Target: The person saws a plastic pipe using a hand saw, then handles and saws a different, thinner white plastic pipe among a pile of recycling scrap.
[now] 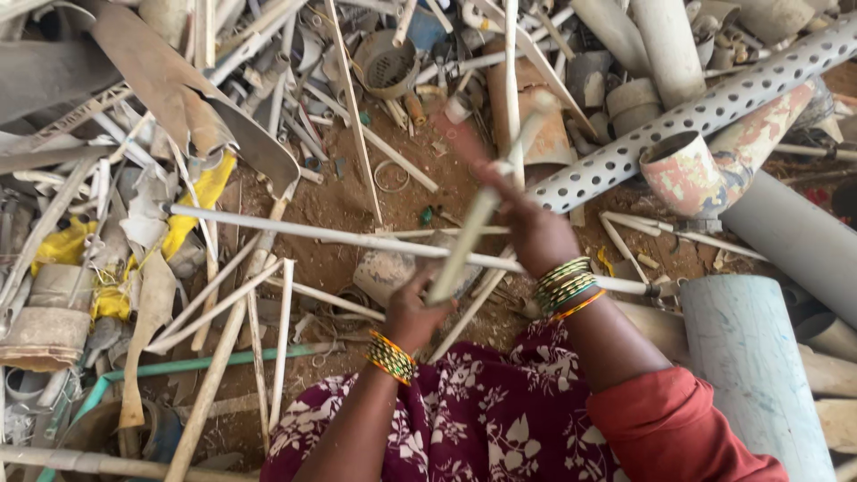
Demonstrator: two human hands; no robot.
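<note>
Underfoot, seen from the head camera, lies bare reddish-brown dirt (344,210), strewn with scraps and ringed by heaps of broken plastic pipe. No walls or roof show; the light looks like open daylight.

Both hands grip one thin pale pipe (478,210), held slanting from lower left to upper right over the dirt. The left hand (412,308) is closed around its lower end, just above a lap covered in maroon flowered cloth (482,415). The right hand (534,228) is curled round the pipe higher up; the upper stretch of the pipe is blurred. Striped bangles (564,284) sit on both wrists, and a red sleeve (674,428) covers the right upper arm.

A long thin white rod (295,230) lies across the ground beneath the hands, running from left to right. To the upper right, a wide grey perforated pipe (705,112) slants across the pile, with a mottled pink elbow fitting (692,170) just beside it. A broad pale-blue pipe (750,357) lies near the right arm, and a grey one (794,232) behind it. On the left, yellow scraps (201,201) show among flattened grey pieces, thin sticks and a green strip (210,364).
</note>
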